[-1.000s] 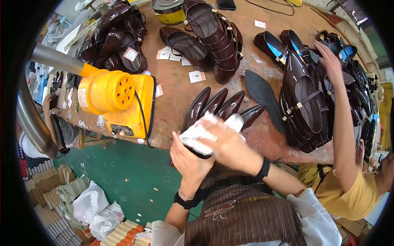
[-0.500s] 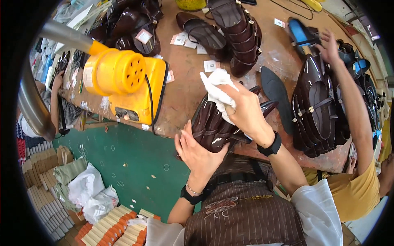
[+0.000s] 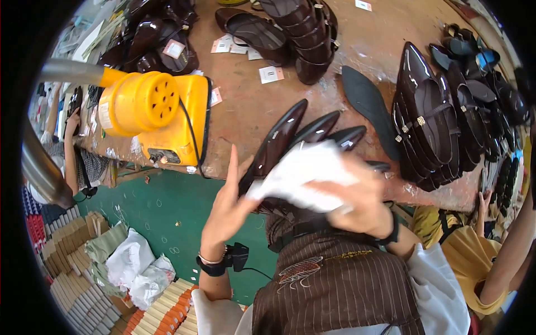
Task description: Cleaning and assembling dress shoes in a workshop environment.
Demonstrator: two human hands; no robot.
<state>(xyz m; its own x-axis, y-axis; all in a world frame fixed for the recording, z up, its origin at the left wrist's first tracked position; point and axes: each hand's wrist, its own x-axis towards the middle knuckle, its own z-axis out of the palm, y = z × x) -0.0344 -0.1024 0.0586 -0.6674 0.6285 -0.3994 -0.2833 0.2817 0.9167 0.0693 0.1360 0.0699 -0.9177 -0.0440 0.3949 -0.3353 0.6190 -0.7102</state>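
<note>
Several glossy dark-brown pointed shoes (image 3: 283,127) lie nested at the table's near edge, toes pointing away from me. A white cloth (image 3: 304,170), smeared by motion, covers their near part. My right hand (image 3: 360,198) is closed on the cloth over the shoes, its fingers blurred. At the left side of the shoes is my left hand (image 3: 226,204), fingers apart, with one finger pointing up and another reaching to the cloth's left corner. Whether that finger presses on the cloth or on a shoe, I cannot tell.
A yellow machine (image 3: 151,109) stands left on the brown table (image 3: 234,106). A black sole (image 3: 365,103) lies near stacked brown strap shoes (image 3: 427,120) at right. More shoes (image 3: 304,36) and paper tags (image 3: 272,74) are farther back. A co-worker's yellow sleeve (image 3: 463,262) shows at right.
My right hand has drawn the cloth down toward me and to the right. My left hand has shifted left and spread its fingers. The co-worker's arm has left the shoes at right.
</note>
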